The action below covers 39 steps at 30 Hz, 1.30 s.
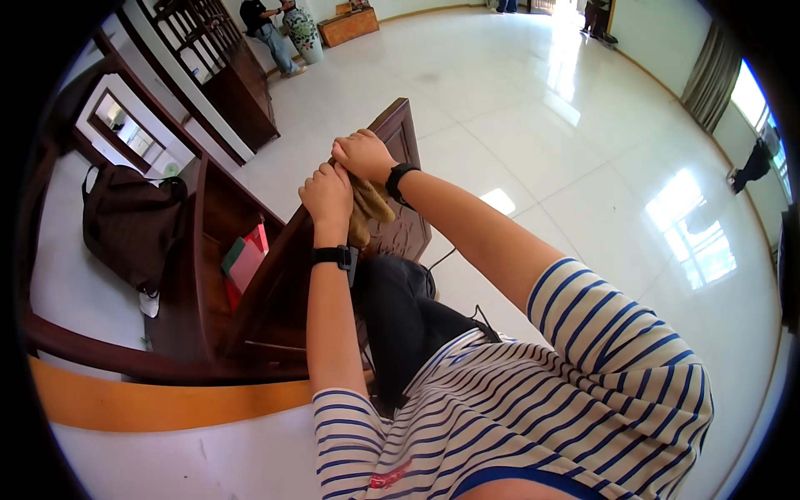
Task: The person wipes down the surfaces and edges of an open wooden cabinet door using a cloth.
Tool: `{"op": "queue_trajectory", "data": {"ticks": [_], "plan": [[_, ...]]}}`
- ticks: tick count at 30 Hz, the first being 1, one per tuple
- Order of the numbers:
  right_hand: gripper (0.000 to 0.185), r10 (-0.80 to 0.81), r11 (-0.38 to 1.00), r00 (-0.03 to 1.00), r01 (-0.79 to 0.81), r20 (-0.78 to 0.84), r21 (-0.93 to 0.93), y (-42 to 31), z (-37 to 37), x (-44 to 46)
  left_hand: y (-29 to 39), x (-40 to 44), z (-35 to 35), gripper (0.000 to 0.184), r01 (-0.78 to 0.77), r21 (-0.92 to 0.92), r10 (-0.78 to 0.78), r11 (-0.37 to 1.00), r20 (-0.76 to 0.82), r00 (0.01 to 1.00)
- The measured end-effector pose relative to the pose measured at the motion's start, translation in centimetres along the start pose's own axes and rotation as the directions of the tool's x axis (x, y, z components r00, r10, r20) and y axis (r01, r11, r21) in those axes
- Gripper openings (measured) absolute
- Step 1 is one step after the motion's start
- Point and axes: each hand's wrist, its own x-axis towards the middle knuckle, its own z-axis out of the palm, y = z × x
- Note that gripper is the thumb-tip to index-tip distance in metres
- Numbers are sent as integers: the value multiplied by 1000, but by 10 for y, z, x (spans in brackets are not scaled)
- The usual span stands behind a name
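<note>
My left hand [327, 196] is closed over the top edge of an open dark wooden door [400, 133]. Right beside it, my right hand [365, 156] is also closed at that edge, with a brown cloth [372, 202] bunched under its palm. The cloth hangs down the panel's carved face between my wrists. How much of it lies under my left fingers is hidden. Both wrists wear black bands.
A wooden cabinet compartment [218, 196] at left holds red, pink and green items [246, 262]. A dark bag [133, 221] rests beside it. Across the tiled floor [517, 108], a person [273, 37] stands by a patterned vase [302, 35], near a wooden box [348, 27].
</note>
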Motion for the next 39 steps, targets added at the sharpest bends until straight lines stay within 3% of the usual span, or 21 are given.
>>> {"op": "queue_trajectory", "data": {"ticks": [3, 6, 10, 12, 14, 17, 22, 26, 29, 31, 32, 34, 36, 38, 39], "plan": [[29, 175, 979, 984, -176, 21, 99, -3, 4, 5, -10, -4, -2, 37, -15, 58, 17, 998, -34, 999], [32, 175, 980, 985, -174, 7, 97, -1, 11, 5, -33, -22, -17, 38, 48, 141, -52, 989, 25, 998], [34, 166, 981, 986, -166, 3, 99, -2, 10, 5, -74, -56, -53, 37, 16, 224, -17, 974, 4, 1000], [34, 175, 980, 984, -172, -21, 97, -4, 9, 5, -84, -63, -61, 36, -4, 181, 8, 984, -20, 1000], [35, 184, 980, 982, -179, -51, 82, -4, 7, 4, -85, -65, -64, 36, -26, 126, 33, 992, -54, 998], [35, 166, 981, 986, -164, -13, 105, 2, 10, 7, -77, -63, -60, 36, 19, 207, -8, 978, -55, 998], [36, 141, 988, 986, -134, -90, 83, 4, 14, 4, -70, -63, -57, 34, 76, 218, -39, 973, -166, 985], [34, 116, 993, 992, -117, -54, -6, 4, 17, 5, -69, -64, -55, 33, 83, 213, -52, 974, -145, 988], [33, 76, 994, 997, -74, 17, -80, 10, 19, 8, -65, -62, -56, 35, 101, 209, -75, 973, -126, 989], [32, -63, 972, 991, 88, 119, -220, 12, 17, 12, -64, -61, -57, 35, 89, 218, -61, 972, -133, 989], [32, -59, 972, 992, 83, 114, -222, 8, 18, 14, -63, -61, -58, 35, 83, 219, -54, 972, -136, 989], [28, -81, 943, 927, 190, 367, -272, -23, 10, 22, -63, -60, -59, 33, 74, 217, -45, 973, -134, 990], [29, -86, 993, 940, 108, 329, -49, -75, 3, 17, -67, -60, -54, 31, 95, 209, -67, 973, -139, 988], [29, -252, 967, 944, 237, 213, 97, -104, 5, 16, -67, -61, -56, 30, 107, 192, -82, 975, -137, 987], [29, -245, 968, 946, 229, 214, 98, -104, 12, 17, -66, -62, -65, 28, 131, 179, -109, 975, -131, 985]]}}
